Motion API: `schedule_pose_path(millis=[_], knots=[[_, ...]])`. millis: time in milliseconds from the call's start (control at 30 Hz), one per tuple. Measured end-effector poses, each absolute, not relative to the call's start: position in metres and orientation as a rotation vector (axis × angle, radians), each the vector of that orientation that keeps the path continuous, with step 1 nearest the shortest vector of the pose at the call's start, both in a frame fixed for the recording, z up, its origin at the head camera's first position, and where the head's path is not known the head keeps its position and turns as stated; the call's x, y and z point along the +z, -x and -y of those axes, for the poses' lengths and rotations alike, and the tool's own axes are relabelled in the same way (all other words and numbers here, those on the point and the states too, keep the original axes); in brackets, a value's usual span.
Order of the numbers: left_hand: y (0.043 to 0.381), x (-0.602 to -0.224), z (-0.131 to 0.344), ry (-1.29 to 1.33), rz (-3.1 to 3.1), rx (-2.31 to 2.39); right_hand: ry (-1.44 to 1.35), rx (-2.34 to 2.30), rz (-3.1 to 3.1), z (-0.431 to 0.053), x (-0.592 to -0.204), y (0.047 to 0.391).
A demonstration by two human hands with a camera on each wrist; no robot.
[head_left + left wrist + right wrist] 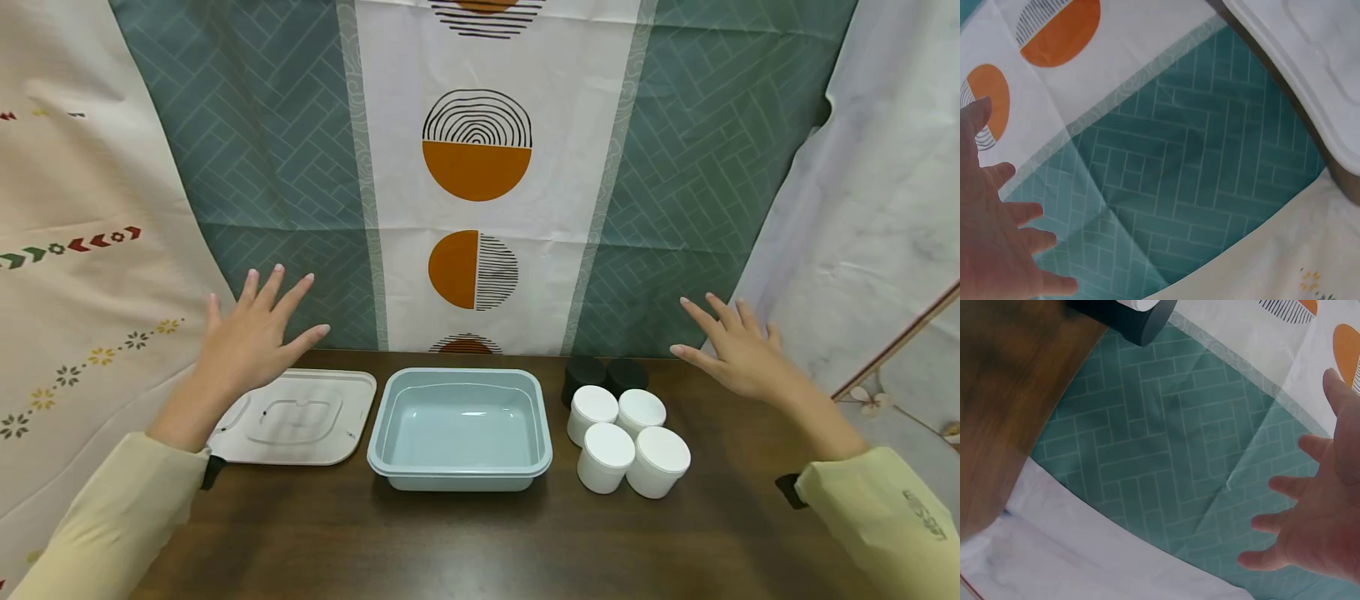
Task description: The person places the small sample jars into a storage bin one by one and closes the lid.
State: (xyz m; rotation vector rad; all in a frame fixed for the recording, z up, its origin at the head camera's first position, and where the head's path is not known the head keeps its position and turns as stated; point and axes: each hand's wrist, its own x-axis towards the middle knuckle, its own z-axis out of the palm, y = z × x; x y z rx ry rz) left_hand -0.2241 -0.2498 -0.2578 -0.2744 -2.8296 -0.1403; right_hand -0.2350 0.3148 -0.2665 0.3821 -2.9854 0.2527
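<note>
My left hand is held up with fingers spread, above and behind a flat white plastic lid with a recessed handle. On the right, my right hand is raised too, its fingers spread and touching nothing. Between them stands a pale blue rectangular tub with a wide rim. Several white lidded round containers are grouped to its right, nearest the right hand. Two black round containers stand behind them. Both wrist views show the spread fingers with nothing in them.
All these things stand on a dark brown wooden table. A green and white patterned cloth hangs behind its back edge. Cream cloth hangs on the left, pale marbled cloth on the right.
</note>
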Motion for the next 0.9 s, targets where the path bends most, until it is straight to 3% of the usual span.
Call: schedule_pose_path(millis=[900], knots=[[0.219, -0.312, 0.234, 0.47, 2.71, -0.793, -0.523, 0.72, 2.862, -0.325, -0.316, 0.202]])
